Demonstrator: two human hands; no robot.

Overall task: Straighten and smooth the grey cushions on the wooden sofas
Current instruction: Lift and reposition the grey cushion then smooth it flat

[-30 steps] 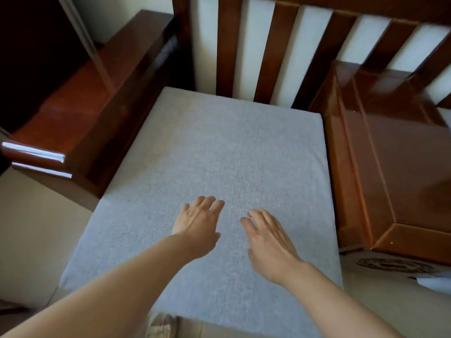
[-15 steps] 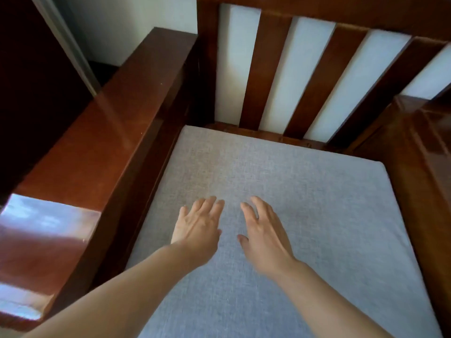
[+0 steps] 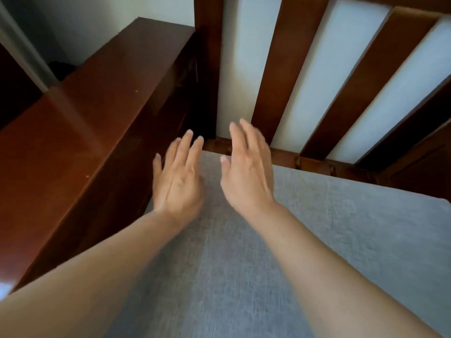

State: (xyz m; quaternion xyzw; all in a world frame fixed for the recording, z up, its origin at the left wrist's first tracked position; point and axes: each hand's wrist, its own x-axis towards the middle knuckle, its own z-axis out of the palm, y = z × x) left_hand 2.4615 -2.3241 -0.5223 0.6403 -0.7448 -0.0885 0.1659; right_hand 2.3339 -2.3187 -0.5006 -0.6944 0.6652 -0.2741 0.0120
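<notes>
A flat grey seat cushion (image 3: pixel 317 240) fills the seat of a dark wooden sofa. Both my hands are stretched out over its far left corner, side by side, palms down with fingers straight. My left hand (image 3: pixel 178 176) lies at the cushion's left edge next to the armrest. My right hand (image 3: pixel 246 169) is just to its right, fingertips reaching past the cushion's back edge toward the backrest slats. Neither hand holds anything. Whether the palms press on the fabric is hard to tell.
A broad polished wooden armrest (image 3: pixel 80 142) runs along the left of the cushion. The slatted wooden backrest (image 3: pixel 278 69) rises behind, with a white wall showing between the slats. The sofa's right side frame (image 3: pixel 424 167) is at the far right.
Both hands have slid forward across the cushion from its middle to the far left back corner, and my view has moved in closer to the backrest.
</notes>
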